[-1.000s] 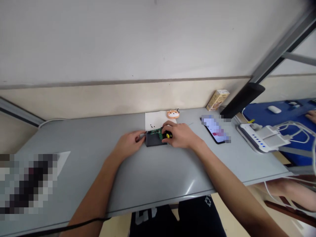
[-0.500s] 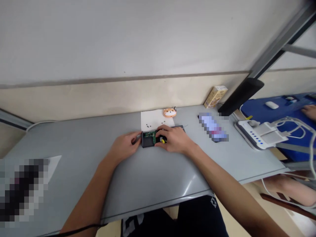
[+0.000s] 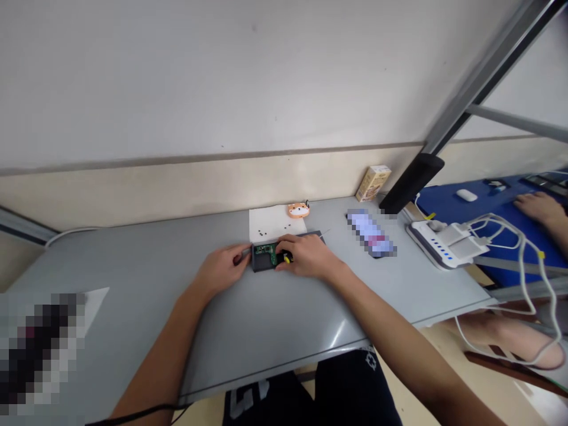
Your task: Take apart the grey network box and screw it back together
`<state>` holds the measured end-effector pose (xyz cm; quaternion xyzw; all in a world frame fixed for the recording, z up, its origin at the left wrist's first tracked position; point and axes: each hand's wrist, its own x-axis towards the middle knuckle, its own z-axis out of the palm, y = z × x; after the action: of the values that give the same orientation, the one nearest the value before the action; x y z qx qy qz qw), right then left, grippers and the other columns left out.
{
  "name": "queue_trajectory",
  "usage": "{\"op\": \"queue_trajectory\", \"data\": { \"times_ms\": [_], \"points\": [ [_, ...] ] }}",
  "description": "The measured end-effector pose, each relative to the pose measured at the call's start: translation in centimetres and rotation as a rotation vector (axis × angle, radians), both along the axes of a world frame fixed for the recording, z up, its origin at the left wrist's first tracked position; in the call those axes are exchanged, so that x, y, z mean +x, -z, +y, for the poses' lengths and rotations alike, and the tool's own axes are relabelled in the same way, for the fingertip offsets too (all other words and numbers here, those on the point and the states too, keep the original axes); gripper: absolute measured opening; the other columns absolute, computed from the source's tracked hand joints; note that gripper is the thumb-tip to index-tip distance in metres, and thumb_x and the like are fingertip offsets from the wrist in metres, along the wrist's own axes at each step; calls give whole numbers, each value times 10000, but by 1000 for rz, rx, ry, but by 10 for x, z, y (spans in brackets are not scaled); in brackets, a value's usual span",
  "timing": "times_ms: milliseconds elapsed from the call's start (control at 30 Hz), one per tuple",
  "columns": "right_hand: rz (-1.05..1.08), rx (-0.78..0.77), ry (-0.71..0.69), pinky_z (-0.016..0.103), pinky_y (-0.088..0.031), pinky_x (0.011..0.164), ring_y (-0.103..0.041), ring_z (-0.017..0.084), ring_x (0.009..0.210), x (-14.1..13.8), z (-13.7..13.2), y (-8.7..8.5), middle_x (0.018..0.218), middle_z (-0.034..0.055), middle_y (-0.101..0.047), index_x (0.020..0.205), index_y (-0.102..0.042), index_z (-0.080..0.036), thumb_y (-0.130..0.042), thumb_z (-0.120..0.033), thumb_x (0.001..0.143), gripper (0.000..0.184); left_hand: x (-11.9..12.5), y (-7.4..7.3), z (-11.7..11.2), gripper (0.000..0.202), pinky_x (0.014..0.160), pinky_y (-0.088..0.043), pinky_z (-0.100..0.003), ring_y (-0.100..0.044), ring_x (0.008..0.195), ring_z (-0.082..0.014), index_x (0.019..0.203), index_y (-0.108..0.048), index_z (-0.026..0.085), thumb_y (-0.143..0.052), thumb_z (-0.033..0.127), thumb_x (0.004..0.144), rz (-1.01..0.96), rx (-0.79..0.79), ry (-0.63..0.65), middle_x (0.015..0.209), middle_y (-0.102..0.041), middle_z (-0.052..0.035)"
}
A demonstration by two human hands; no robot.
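Near the middle of the frame, a shallow dark case [image 3: 262,264] sits on the worktop [image 3: 266,319] between the two hands, with a green circuit board [image 3: 274,257] exposed inside. It looks light and stiff, probably smooth plastic that could skid on the glossy surface; the board seems the fragile part, so the outer walls are the better place to take hold. The right hand [image 3: 308,255] has its fingers closed around a black-and-yellow piece [image 3: 287,258] at the case's right end. The left hand [image 3: 224,269] curls against the left end, though whether its fingers pinch anything I cannot tell. Just behind lies a white sheet [image 3: 268,219] carrying small dark bits [image 3: 261,233] and an orange animal-faced object [image 3: 299,210]. Farther right are a phone [image 3: 370,234], a carton [image 3: 373,183] and a white power strip [image 3: 439,251] with plugs; another person's hand [image 3: 536,207] shows at the right edge.
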<state>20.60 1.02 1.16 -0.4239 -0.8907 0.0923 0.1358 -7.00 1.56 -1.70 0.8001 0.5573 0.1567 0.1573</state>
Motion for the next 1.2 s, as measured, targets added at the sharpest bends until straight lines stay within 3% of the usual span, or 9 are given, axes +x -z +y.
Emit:
{"op": "queue_trajectory", "data": {
  "times_ms": [100, 233, 300, 400, 467, 533, 633, 767, 1200],
  "points": [
    [-19, -9, -6, 325, -349, 628, -726, 231, 927, 2, -1, -1, 1287, 17, -737, 1210, -712, -276, -723, -524, 903, 395, 1, 1, -1, 391, 703, -483, -314, -665, 753, -208, 1312, -709, 287, -521, 367, 979, 8, 82, -26, 893, -737, -17],
    [23, -25, -10, 323, -393, 648, -727, 249, 962, 10, -1, -6, 1340, 33, -707, 1344, -648, -290, -750, -502, 885, 516, 17, -1, -6, 379, 938, -508, -373, -679, 1054, -251, 1345, -666, 242, -512, 329, 1010, -86, 376, -27, 1136, -729, -75],
    [103, -22, 12, 331, -437, 689, -725, 244, 965, 16, -1, -11, 1348, 43, -698, 1332, -654, -286, -721, -482, 912, 469, 30, -1, -9, 386, 1033, -472, -417, -648, 1176, -272, 1375, -633, 235, -530, 340, 1018, -103, 449, 28, 1275, -701, -94],
    [431, 75, 96, 345, -497, 805, -708, 222, 1026, 24, 0, -20, 1263, 57, -724, 1208, -700, -256, -553, -361, 1016, 263, 49, 2, -13, 509, 1095, -420, -465, -609, 1280, -299, 1480, -532, 243, -599, 398, 1000, -41, 416, 147, 1403, -653, -109],
    [755, 185, 195, 347, -512, 849, -695, 208, 1027, 28, 1, -26, 1143, 71, -741, 1108, -705, -228, -465, -330, 1044, 268, 56, 6, -14, 601, 1127, -384, -493, -595, 1311, -311, 1530, -471, 251, -636, 436, 983, -3, 373, 196, 1435, -639, -114],
    [1039, 262, 313, 340, -515, 806, -686, 193, 921, 32, 2, -31, 983, 64, -729, 1040, -687, -216, -428, -389, 1056, 313, 58, 10, -14, 635, 1147, -357, -517, -597, 1315, -317, 1551, -443, 269, -647, 450, 977, 12, 337, 206, 1448, -636, -108],
    [1244, 170, 482, 302, -467, 628, -596, 156, 645, 36, 5, -30, 715, 6, -608, 920, -668, -214, -364, -536, 1058, 463, 56, 14, -12, 641, 1161, -339, -528, -614, 1295, -314, 1548, -445, 282, -658, 467, 972, 5, 295, 203, 1437, -652, -93],
    [1142, -20, 606, 281, -419, 582, -539, 145, 588, 32, 11, -20, 633, -11, -552, 786, -653, -206, -432, -651, 1001, 541, 53, 16, -10, 658, 1176, -320, -526, -610, 1298, -312, 1540, -449, 289, -682, 485, 956, -12, 266, 184, 1425, -664, -83],
    [779, -45, 546, 287, -412, 707, -626, 184, 731, 24, 17, -3, 825, 21, -744, 909, -716, -232, -462, -642, 998, 490, 55, 16, -10, 623, 1182, -315, -527, -629, 1281, -309, 1497, -506, 287, -710, 463, 935, -23, 282, 169, 1396, -684, -82]
  ]
}}
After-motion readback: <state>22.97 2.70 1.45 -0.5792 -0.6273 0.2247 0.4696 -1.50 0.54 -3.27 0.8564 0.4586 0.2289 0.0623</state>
